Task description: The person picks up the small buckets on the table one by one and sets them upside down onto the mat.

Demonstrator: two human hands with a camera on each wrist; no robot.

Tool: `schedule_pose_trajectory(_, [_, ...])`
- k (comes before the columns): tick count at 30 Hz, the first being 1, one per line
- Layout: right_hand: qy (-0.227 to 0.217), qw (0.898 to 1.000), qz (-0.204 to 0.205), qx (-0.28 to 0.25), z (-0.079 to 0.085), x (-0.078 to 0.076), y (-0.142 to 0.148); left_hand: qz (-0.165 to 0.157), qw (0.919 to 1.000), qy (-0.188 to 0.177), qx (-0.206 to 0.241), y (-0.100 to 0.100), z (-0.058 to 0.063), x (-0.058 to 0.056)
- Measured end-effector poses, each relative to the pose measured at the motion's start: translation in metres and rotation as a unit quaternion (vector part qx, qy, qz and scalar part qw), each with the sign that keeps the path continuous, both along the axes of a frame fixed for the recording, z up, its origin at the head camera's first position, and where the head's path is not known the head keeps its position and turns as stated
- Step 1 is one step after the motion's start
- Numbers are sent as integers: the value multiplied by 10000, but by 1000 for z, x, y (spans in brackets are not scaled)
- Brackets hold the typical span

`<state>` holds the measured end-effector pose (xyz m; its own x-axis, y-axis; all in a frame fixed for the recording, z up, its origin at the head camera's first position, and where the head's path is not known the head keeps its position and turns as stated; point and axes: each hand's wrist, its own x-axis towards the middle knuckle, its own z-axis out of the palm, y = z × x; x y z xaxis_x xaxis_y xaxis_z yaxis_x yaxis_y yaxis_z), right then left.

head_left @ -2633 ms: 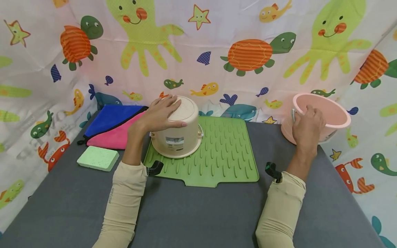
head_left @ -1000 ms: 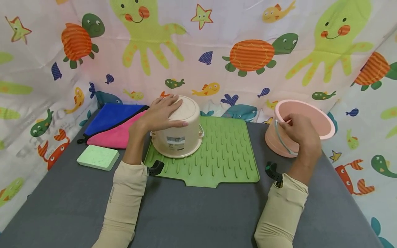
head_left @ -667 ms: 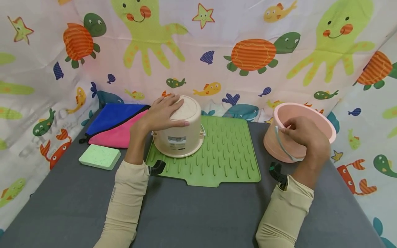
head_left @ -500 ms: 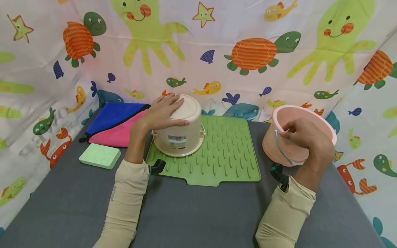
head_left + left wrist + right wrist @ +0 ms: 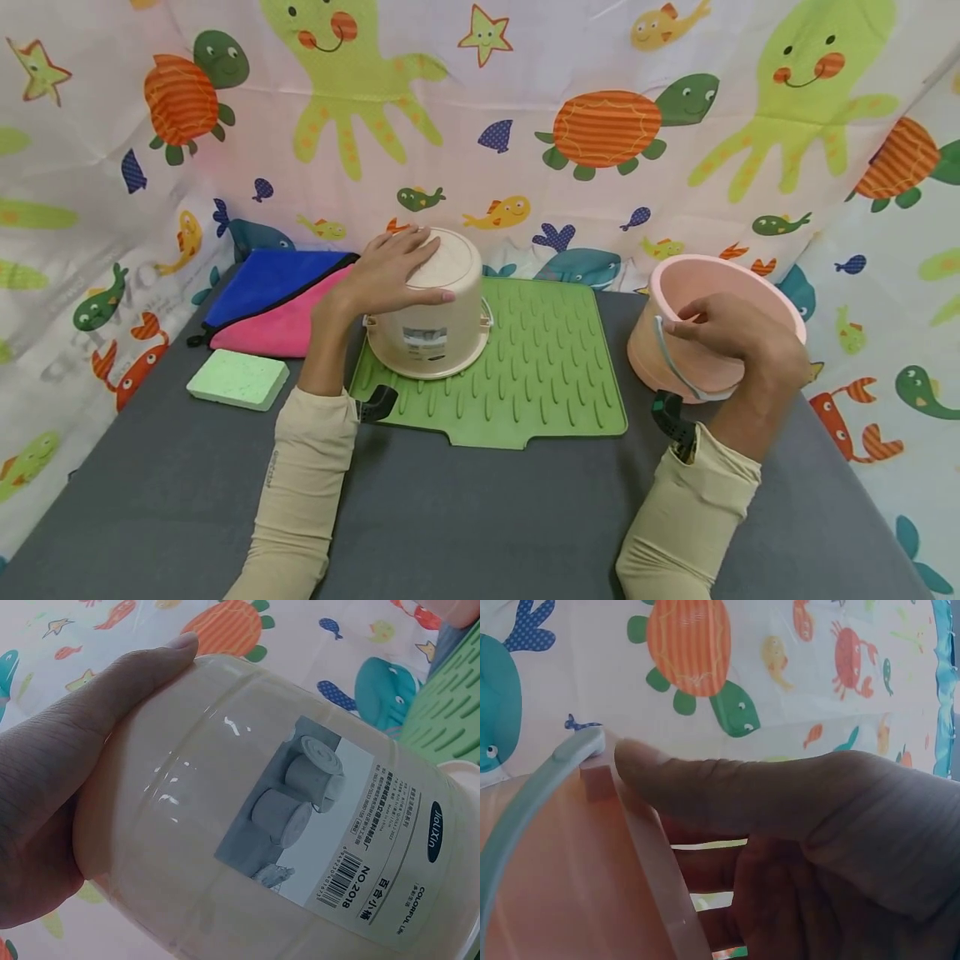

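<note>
A beige plastic bucket (image 5: 438,329) stands upside down on a green drying mat (image 5: 540,358). My left hand (image 5: 386,271) rests on its upturned base, fingers spread over the top and thumb extended along the upper side. In the left wrist view, a printed label (image 5: 322,832) shows on the bucket's wall. At the right, a pink bucket (image 5: 652,350) stands mouth up on the dark grey table. My right hand (image 5: 738,333) pinches its rim, thumb outside by the handle joint and fingers inside. The bucket's pale grey handle (image 5: 675,358) hangs down the near side.
Left of the mat lie a light green sponge (image 5: 237,379) and a folded blue and pink cloth (image 5: 277,300) with black edging. A patterned curtain (image 5: 487,125) rises behind the table (image 5: 480,517). The pink bucket is close to the right table edge.
The pink bucket has come left and nearer from the back right corner, with my right hand shifting its hold to the left part of the rim. My left hand and the beige bucket have stayed put.
</note>
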<state>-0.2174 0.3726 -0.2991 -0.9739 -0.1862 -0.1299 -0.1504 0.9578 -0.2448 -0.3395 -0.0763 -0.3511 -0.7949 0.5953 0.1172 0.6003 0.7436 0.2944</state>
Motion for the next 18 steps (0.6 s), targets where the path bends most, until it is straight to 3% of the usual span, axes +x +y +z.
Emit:
schedule_pose_trajectory(7, [-237, 9997, -89, -28, -1, -2, -6, 17, 10000, 3, 11, -1, -1, 1])
schedule_pose_trajectory(15, [-359, 9988, 330, -40, 2, 5, -9, 16, 10000, -4, -65, -2, -1, 0])
schedule_pose_trajectory(18, [-321, 9990, 272, -150, 5, 9, -8, 22, 10000, -4, -12, -1, -1, 0])
